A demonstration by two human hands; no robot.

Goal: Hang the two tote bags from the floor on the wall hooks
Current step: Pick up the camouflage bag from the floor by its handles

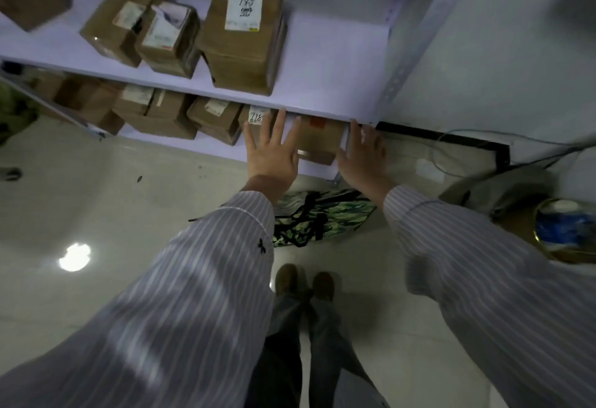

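Note:
A green patterned tote bag (pixel 335 214) with black straps lies flat on the pale floor, just in front of my feet and below my forearms. My left hand (pixel 271 149) is stretched out above it, fingers spread, holding nothing. My right hand (pixel 362 154) is held out beside it, also spread and empty, near the shelf's front edge. Both hands hover well above the bag and touch nothing that I can see. A second tote bag and wall hooks are not in view.
A white shelf unit (pixel 322 91) with several cardboard boxes (pixel 245 37) stands ahead. A metal upright (pixel 406 53) marks its right end. Cables (pixel 467 140) run along the wall at right, beside a grey bundle (pixel 503 188) and a round gold-rimmed container (pixel 567 230).

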